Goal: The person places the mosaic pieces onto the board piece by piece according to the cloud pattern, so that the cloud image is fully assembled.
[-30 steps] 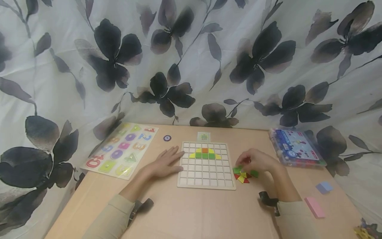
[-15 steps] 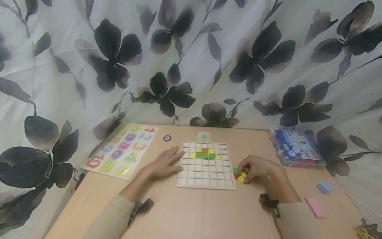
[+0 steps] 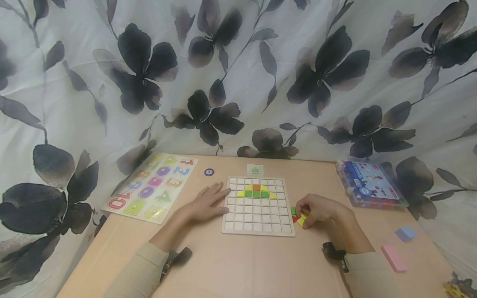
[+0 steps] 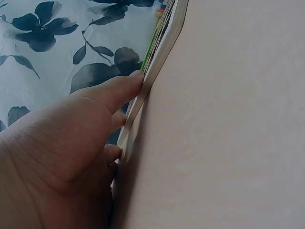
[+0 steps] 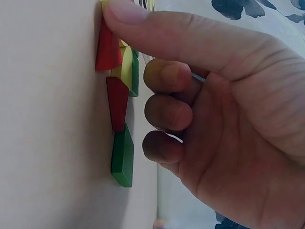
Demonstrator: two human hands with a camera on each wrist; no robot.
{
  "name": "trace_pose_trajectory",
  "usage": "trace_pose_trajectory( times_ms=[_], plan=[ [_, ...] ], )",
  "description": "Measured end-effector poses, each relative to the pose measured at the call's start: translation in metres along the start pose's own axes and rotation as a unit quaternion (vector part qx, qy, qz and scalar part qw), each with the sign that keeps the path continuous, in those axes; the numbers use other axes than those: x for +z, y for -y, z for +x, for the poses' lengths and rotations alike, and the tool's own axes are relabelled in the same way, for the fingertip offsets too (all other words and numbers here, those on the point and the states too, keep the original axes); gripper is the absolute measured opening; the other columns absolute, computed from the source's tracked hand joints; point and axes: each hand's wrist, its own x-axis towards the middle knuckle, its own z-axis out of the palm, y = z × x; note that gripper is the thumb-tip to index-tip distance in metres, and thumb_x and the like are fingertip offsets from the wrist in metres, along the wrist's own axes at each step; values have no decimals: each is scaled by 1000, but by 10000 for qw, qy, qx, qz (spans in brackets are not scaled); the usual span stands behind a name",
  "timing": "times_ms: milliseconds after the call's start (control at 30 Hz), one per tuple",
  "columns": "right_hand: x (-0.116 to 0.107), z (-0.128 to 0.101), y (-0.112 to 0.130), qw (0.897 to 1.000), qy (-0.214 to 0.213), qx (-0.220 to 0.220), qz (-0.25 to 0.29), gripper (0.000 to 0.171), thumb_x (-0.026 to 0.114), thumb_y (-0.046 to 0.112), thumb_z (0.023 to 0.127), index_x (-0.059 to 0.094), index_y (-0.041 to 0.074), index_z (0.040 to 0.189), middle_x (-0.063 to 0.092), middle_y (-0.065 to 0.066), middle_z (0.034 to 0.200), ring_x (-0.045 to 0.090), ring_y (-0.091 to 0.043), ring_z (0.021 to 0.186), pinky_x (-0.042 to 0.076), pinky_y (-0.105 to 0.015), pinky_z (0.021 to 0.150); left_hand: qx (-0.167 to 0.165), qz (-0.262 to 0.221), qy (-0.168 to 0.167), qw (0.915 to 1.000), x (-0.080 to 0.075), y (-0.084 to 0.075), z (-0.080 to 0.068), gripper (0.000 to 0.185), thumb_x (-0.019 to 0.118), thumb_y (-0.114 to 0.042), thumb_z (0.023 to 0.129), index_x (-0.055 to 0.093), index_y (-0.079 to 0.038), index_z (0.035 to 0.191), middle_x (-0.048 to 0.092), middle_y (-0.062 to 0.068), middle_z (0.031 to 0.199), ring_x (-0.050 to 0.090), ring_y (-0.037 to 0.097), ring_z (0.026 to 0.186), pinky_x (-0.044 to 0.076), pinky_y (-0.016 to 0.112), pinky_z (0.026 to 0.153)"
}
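My left hand (image 3: 205, 203) lies flat on the table with its fingers spread. Its fingertips and thumb touch the left edge of a white gridded board (image 3: 257, 227), whose pale rim (image 4: 164, 47) shows in the left wrist view. Green, yellow and orange tiles (image 3: 256, 194) form a stepped shape in the board's upper rows. Beside the board's right edge, my right hand (image 3: 322, 208) reaches down into a small pile of tiles, thumb and forefinger pinching at a yellow tile (image 3: 301, 222). In the right wrist view, red tiles (image 5: 117, 102) and a green tile (image 5: 123, 160) lie below the curled fingers; the forefinger is mostly hidden.
A small pattern card (image 3: 255, 170) lies behind the board, with a dark round disc (image 3: 209, 172) to its left. A number-and-shape sheet (image 3: 154, 188) is at left. At right are a boxed set (image 3: 369, 182), a blue block (image 3: 405, 233) and a pink block (image 3: 393, 258).
My right hand has come down and towards me from the far side of the tile pile onto the yellow tiles, covering more of it. The left hand and the board stay put.
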Motion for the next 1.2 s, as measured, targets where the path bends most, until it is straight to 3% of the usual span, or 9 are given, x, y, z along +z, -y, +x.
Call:
trace_pose_trajectory(
  times_ms=[400, 900, 1200],
  plan=[
    [1, -1, 4, 9996, -184, 67, -198, 24, 92, 5, 73, 73, 14, 84, 49, 2, 68, 49, -16, 69, 36, -28, 61, 8, 21, 4, 10000, 0, 0, 0, 79, 54, -61, 101, 28, -24, 166, 9, 14, 176, 5, 34, 163, 2, 59, 131],
    [-1, -2, 2, 9995, -2, -298, -104, 19, 85, 6, 80, 67, 9, 81, 50, 4, 71, 50, -15, 71, 37, -26, 62, 2, -52, 1, 10000, 0, -1, 0, 78, 56, -59, 102, 28, -24, 166, 9, 14, 176, 5, 34, 163, 2, 58, 131],
    [0, 0, 2, 9985, 88, -397, 360, 18, 80, 7, 86, 62, 7, 84, 60, 0, 74, 57, -17, 66, 45, -25, 57, -4, 16, 21, 10000, 1, 0, 1, 79, 54, -61, 102, 27, -25, 166, 8, 13, 176, 4, 33, 164, 1, 57, 131]
  ],
)
